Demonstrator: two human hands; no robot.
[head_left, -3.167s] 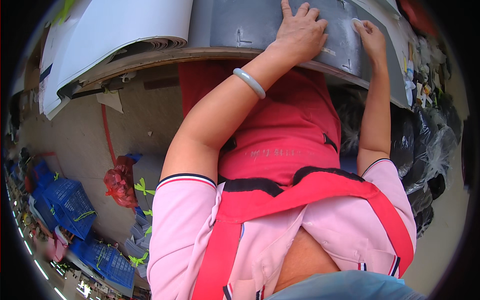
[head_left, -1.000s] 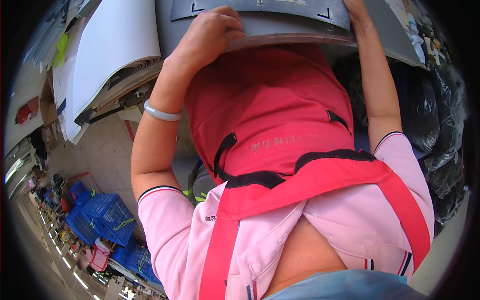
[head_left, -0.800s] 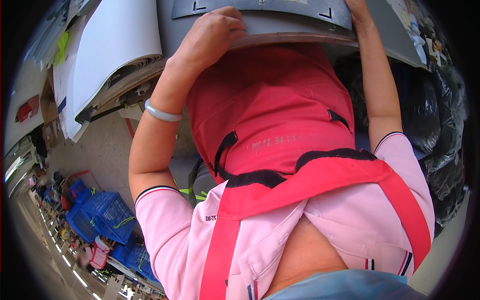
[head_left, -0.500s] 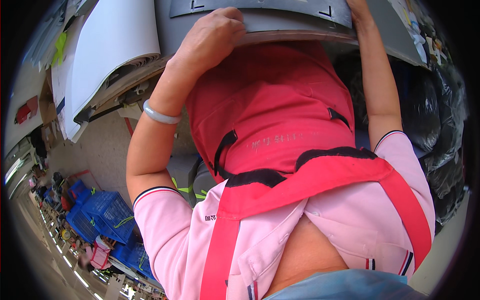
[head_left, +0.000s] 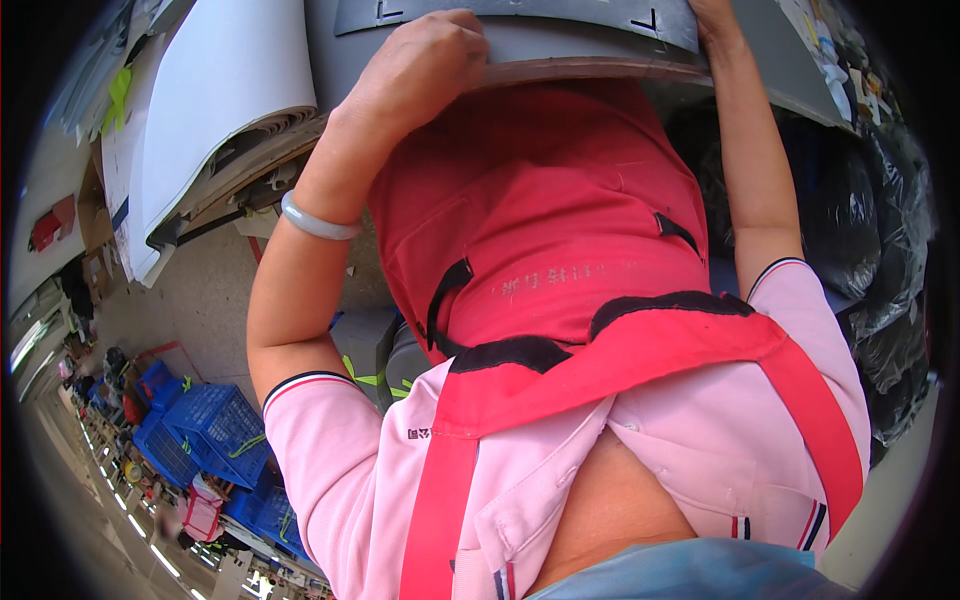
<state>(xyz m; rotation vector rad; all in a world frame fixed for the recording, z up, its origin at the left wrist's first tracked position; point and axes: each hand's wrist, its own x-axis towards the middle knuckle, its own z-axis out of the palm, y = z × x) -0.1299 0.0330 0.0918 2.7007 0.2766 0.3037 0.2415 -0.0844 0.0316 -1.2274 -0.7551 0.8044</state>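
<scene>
A flat dark grey plate [head_left: 520, 12] with L-shaped slots near its corners lies on a grey sheet [head_left: 560, 48] at the table's near edge. My left hand [head_left: 432, 62] is over the plate's near edge, left of its middle. Its fingers are curled closed, and whatever they hold, if anything, is hidden beneath the hand. At the plate's right end is my right hand [head_left: 714, 18], beside the corner slot. The upper picture edge cuts off most of its fingers, so their grip does not show.
A large white roll of sheet material [head_left: 230, 90] lies left of the plate. The wooden table edge [head_left: 600, 68] runs just before my red apron [head_left: 560, 200]. Black plastic bags [head_left: 850, 220] stand at right; blue crates [head_left: 215, 420] sit on the floor at far left.
The plate and both hands appear very slightly further left, and the white roll shifts similarly in the picture. My left hand keeps its curled shape.
</scene>
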